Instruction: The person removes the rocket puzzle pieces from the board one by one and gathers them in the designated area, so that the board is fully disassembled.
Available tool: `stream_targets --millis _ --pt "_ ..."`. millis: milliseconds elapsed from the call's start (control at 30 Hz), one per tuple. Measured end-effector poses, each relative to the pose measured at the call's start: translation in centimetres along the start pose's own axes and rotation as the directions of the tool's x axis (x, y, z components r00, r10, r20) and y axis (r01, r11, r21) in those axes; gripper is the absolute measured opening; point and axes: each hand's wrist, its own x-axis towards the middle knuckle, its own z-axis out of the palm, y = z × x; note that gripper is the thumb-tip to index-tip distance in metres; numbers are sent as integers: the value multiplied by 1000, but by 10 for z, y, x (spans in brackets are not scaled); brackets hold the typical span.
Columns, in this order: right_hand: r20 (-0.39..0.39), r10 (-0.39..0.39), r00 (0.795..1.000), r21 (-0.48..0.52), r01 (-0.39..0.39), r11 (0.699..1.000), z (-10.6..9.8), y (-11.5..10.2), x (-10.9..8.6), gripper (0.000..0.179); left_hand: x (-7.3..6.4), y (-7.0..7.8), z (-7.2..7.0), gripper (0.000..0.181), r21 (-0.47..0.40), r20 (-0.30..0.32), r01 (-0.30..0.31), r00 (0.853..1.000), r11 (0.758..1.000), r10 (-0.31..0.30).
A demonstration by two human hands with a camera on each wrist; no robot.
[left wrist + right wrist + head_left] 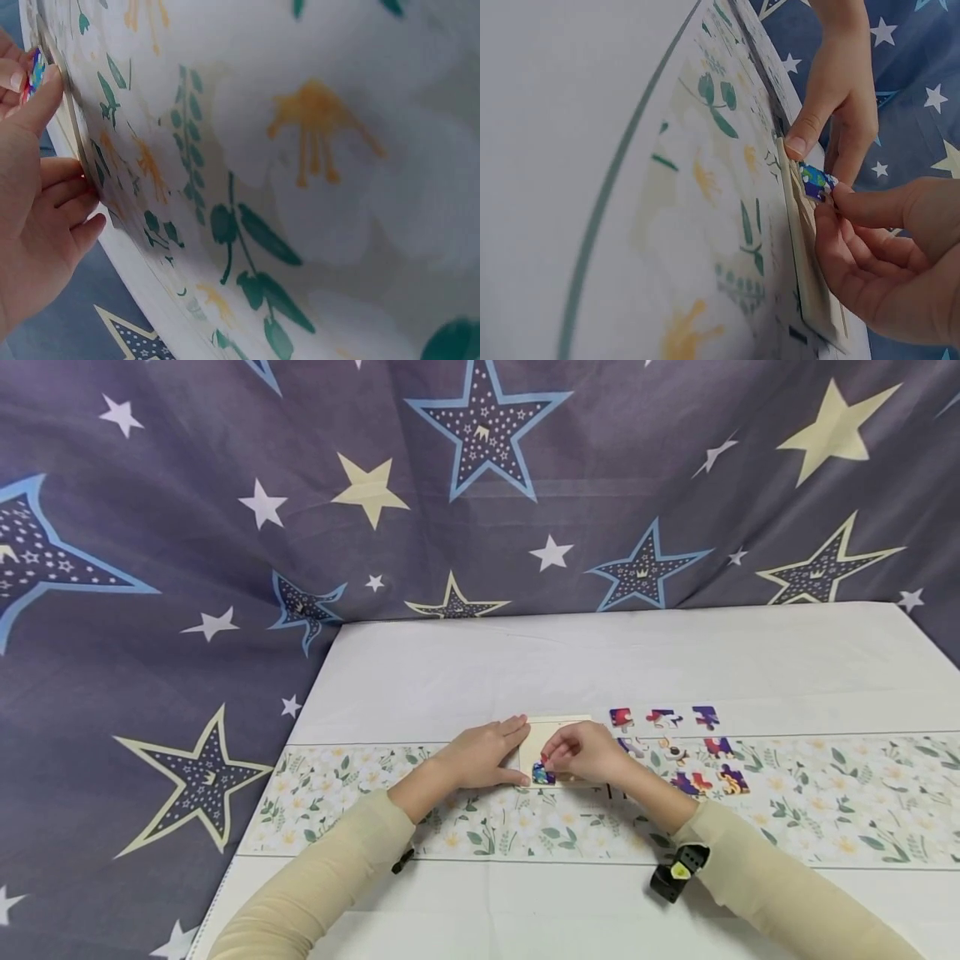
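A pale wooden puzzle board (534, 739) lies on the table. My left hand (483, 757) rests along its left edge, thumb at the near corner and fingers by the far corner. With thumb and fingertips my right hand (588, 753) pinches a blue, green and purple puzzle piece (817, 181) at the board's near left corner. That piece is tilted against the board in the right wrist view; whether it is seated cannot be told. Part of the board is hidden under the right hand. In the left wrist view, the left thumb (46, 97) is close beside the colourful piece.
Several loose puzzle pieces (673, 749) lie in rough rows to the right of the board. A floral strip (847, 802) crosses the white table covering (420, 668). A dark curtain with stars (487, 552) hangs behind and at the left.
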Motion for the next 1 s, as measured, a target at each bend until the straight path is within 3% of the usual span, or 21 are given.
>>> stream_targets --millis 200,533,1000 --pt "23 23 999 33 -24 999 -10 10 -6 11 1 -1 2 88 -80 5 34 999 996 -34" --pt "50 9 999 122 -15 992 -32 27 -25 10 1 0 2 89 -123 7 63 998 990 -63" --pt "40 10 999 -13 -10 1000 -59 49 -56 13 -3 2 4 82 -165 -17 65 997 984 -69"
